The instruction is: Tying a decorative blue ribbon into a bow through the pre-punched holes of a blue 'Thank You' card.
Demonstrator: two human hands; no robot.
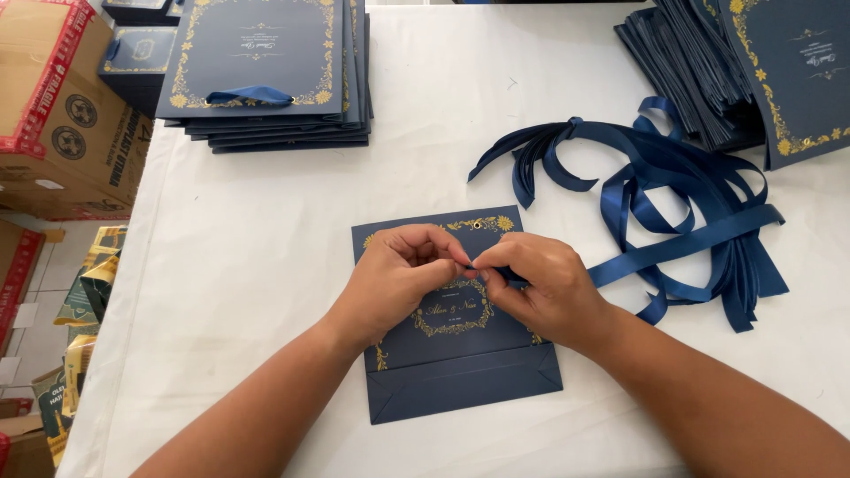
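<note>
A flat navy paper gift bag [460, 367] with gold floral print lies on the white table [266, 265] in front of me. Both hands rest over its upper half. My left hand [398, 274] and my right hand [540, 283] pinch the end of a navy satin ribbon [655, 252] between their fingertips, just above the bag's middle. The ribbon runs off to the right into a loose heap of the same ribbons [673, 195]. A small eyelet hole [476, 225] shows near the bag's top edge.
A stack of the same bags with a ribbon handle [266, 71] sits at the back left. Another pile of flat navy bags [761, 71] lies at the back right. Cardboard boxes [62, 106] stand off the table's left edge.
</note>
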